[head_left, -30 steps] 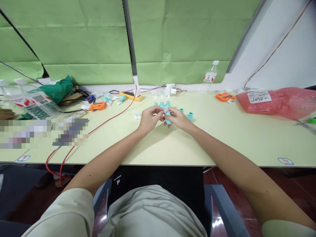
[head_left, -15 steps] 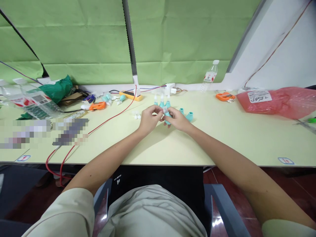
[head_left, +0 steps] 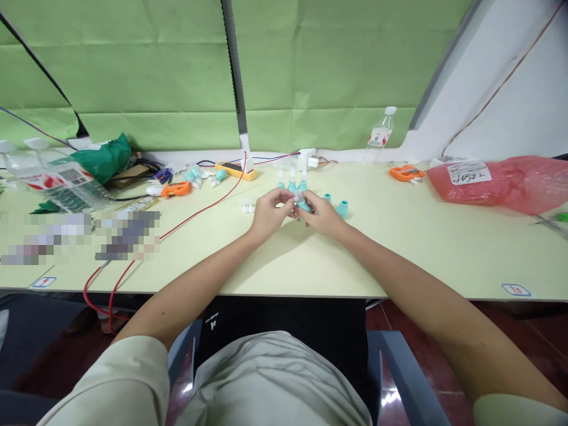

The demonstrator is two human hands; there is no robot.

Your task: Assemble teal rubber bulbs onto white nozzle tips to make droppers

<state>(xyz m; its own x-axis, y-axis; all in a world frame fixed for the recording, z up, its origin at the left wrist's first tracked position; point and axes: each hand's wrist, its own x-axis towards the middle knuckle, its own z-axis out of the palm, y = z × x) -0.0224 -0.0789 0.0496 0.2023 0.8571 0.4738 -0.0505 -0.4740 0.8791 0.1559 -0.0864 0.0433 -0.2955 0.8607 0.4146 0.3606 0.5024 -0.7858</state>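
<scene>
Above the table, my right hand (head_left: 323,214) holds a small teal squeeze bulb (head_left: 304,205) with a clear nozzle tip (head_left: 297,195), tilted up and to the left. My left hand (head_left: 268,212) meets it from the other side, thumb and fingertips pinched at the tip; the fingers hide part of the contact. Just behind my hands stand several teal bulbs (head_left: 302,184) fitted with clear tips. Right of my right hand are two teal bulbs with open necks, a nearer one (head_left: 342,208) and a farther one (head_left: 327,198). Small white pieces (head_left: 248,207) lie left of my left hand.
A yellow multimeter (head_left: 236,171) and orange tools (head_left: 176,189) lie toward the back. Red wires (head_left: 202,210) cross the left side. Water bottles (head_left: 55,177) stand left, another bottle (head_left: 379,137) at back right. A red plastic bag (head_left: 497,183) fills the right.
The bulb has tilted slightly within my right hand. Both hands stay together in nearly the same place; the whole view has shifted a little.
</scene>
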